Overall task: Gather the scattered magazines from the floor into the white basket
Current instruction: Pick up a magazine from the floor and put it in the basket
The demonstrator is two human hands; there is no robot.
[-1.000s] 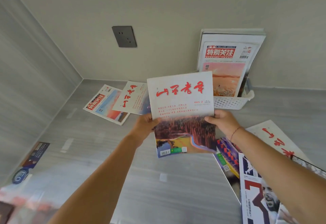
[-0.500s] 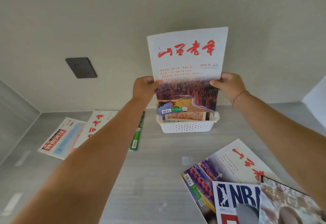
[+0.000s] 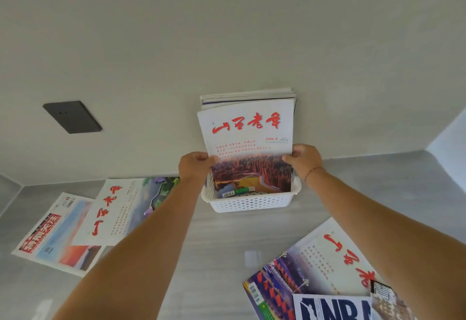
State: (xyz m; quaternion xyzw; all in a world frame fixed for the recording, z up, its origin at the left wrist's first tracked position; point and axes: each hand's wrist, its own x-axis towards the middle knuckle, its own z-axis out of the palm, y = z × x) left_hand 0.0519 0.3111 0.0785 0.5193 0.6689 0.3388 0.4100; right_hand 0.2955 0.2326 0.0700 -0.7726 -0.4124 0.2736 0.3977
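Note:
A white magazine with red brush lettering (image 3: 248, 140) stands upright with its lower edge inside the white perforated basket (image 3: 249, 202), which sits on the floor against the wall. Other magazines (image 3: 248, 96) stand behind it in the basket. My left hand (image 3: 195, 168) grips its left edge and my right hand (image 3: 303, 159) grips its right edge. On the floor to the left lie two overlapping magazines, one red-lettered (image 3: 121, 210) and one with a red title block (image 3: 54, 237). At the lower right lie several more, among them a red-lettered one (image 3: 327, 256) and an NBA cover (image 3: 332, 307).
The wall rises straight behind the basket, with a dark socket plate (image 3: 72, 117) at the left. The floor is grey wood-look planks (image 3: 219, 244). A side wall (image 3: 448, 143) closes off the right.
Both hands lowered the red-lettered magazine from above the basket down into it, in front of the stack standing there. The view has moved closer to the basket.

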